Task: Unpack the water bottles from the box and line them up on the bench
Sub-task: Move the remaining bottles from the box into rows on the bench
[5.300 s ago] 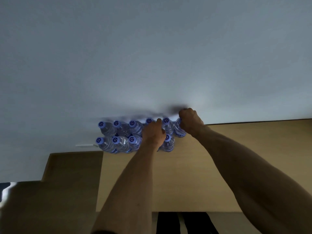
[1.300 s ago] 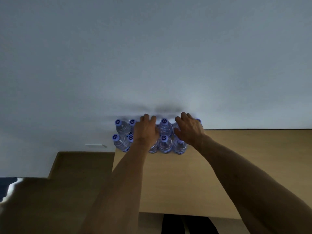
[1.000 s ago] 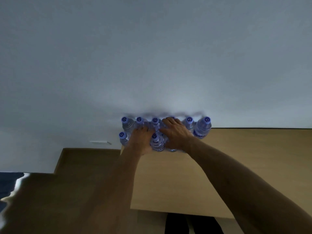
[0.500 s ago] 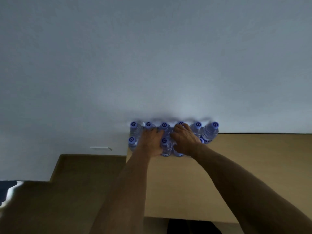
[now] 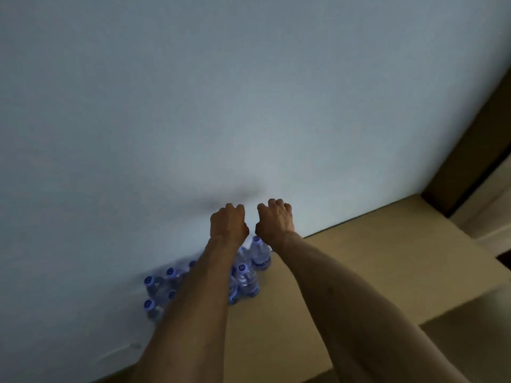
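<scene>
Several clear water bottles with blue caps (image 5: 248,280) stand bunched at the left end of the tan bench (image 5: 359,272), against the pale wall. One bottle (image 5: 260,254) stands at the right edge of the bunch, and others (image 5: 151,284) show left of my left forearm, which hides the middle of the group. My left hand (image 5: 228,223) and my right hand (image 5: 274,219) hover side by side above the bottles, in front of the wall. Both have curled fingers and I see nothing in them. No box is in view.
The pale wall (image 5: 249,106) runs along the back of the bench. The bench top extends to the right of the bottles. A lower tan surface (image 5: 467,344) lies beyond its right end, and a dark doorway edge (image 5: 475,161) is at far right.
Both hands have lifted off the bottles and now hover above them with fingers curled. The view has swung, so the bunch sits lower and to the left.
</scene>
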Action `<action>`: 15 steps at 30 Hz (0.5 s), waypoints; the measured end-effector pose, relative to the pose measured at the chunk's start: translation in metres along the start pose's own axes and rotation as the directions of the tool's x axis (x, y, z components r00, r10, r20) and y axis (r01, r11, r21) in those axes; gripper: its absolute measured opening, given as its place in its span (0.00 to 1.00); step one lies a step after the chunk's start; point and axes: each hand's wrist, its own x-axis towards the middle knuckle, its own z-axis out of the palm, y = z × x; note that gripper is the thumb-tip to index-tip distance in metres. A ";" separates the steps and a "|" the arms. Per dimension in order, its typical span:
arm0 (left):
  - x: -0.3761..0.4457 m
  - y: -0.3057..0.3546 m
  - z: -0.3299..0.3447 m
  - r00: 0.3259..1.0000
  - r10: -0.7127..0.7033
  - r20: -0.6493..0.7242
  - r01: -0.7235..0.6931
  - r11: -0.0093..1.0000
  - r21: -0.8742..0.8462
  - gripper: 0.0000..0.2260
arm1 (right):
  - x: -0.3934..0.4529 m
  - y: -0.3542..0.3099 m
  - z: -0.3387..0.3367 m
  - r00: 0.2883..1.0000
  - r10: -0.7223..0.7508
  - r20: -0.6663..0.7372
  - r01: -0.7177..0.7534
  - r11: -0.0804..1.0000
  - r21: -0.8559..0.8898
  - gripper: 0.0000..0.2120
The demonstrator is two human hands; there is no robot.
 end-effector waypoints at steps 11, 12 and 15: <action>-0.011 0.352 -0.074 0.922 0.379 -0.084 -0.381 0.924 -0.012 0.13 | -0.127 0.326 -0.142 0.883 0.432 -0.184 -0.440 0.898 -0.006 0.13; -0.017 0.387 -0.080 0.903 0.419 -0.092 -0.422 0.906 -0.018 0.13 | -0.144 0.354 -0.154 0.856 0.477 -0.197 -0.486 0.874 0.003 0.14; -0.040 0.485 -0.097 0.827 0.549 -0.123 -0.555 0.831 -0.019 0.13 | -0.199 0.428 -0.186 0.763 0.606 -0.227 -0.614 0.788 0.042 0.16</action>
